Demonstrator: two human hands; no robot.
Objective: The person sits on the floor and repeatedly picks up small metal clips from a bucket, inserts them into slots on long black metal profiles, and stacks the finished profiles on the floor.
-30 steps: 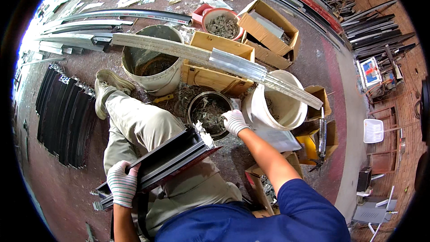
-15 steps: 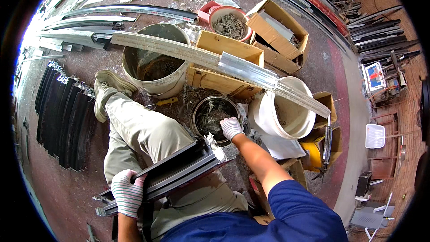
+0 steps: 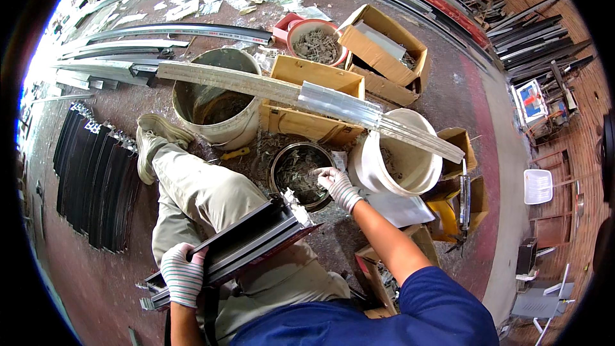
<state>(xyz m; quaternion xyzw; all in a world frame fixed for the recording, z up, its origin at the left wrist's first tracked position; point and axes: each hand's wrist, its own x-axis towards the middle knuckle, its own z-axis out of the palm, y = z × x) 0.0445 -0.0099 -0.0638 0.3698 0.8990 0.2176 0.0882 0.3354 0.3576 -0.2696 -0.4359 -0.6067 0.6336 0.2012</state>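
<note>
Across my lap lies a black metal profile (image 3: 240,243) with a pale fitting (image 3: 295,208) on its far right end. My left hand (image 3: 182,275), in a striped knit glove, is closed round the near left end of that profile. My gloved right hand (image 3: 339,189) hovers over the right side of a round metal bowl (image 3: 273,176) of small metal parts (image 3: 296,176). Its thumb and forefinger are pinched together, and whatever they hold is too small to make out.
Beyond the bowl, a long metal bar (image 3: 218,77) spans a grey bucket (image 3: 237,118), a wooden box (image 3: 307,122) and a white bucket (image 3: 368,166). Cardboard boxes (image 3: 378,57) stand farther right. Several black profiles (image 3: 96,179) lie at left, near my shoe (image 3: 147,154).
My right hand has lifted from among the parts in the bowl and drawn slightly right, its fingers now pinched. My left hand still holds the profile in place.
</note>
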